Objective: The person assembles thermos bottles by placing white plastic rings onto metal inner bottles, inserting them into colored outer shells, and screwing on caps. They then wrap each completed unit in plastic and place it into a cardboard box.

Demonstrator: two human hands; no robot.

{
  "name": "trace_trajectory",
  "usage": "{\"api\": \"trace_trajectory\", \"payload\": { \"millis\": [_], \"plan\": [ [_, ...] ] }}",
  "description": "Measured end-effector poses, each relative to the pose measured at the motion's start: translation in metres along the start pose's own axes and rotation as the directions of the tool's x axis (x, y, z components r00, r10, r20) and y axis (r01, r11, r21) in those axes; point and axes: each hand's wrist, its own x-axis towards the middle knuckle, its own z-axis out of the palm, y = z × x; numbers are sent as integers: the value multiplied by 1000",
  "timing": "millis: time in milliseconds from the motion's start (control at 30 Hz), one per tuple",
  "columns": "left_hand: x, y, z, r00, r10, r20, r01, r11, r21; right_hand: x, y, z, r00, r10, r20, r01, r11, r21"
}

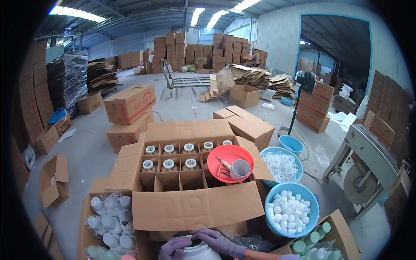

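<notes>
At the lower edge, my left hand [171,248], in a purple glove, grips the left side of a white, rounded container [200,253]. My right hand [220,243], gloved alike, curls its fingers over the container's top from the right. Part of a dark opening shows between the hands; the lower part of the container is out of view. Just beyond stands an open carton [197,208] with cardboard dividers. Several jars with white rims [168,164] fill its far cells, and some near cells hold nothing. A red tray [215,152] with a grey cup [240,169] and small tools rests on its right corner.
On the right, blue basins hold white caps [289,210] and translucent rings [281,168]. White bottles [111,223] fill a box on the left; green bottles [312,239] lie at lower right. A machine [368,151], stacked cartons [130,106] and a cart [186,81] stand farther off.
</notes>
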Motion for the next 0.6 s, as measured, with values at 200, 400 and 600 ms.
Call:
{"api": "trace_trajectory", "payload": {
  "millis": [200, 400, 600],
  "plan": [
    [-21, 9, 21, 989, 98, -110, -51, 928, 369, 17, 42, -5, 971, -23, 238, -123, 806, 580],
    [-14, -18, 17, 970, -207, -131, 170, 953, -250, -25, -19, -14, 931, -299, 209, 361, 842, -402],
    [-71, -45, 81, 844, -521, -129, 490, 846, -210, -100, -47, -78, 975, 56, -217, -149, 886, -439]
  ]
}}
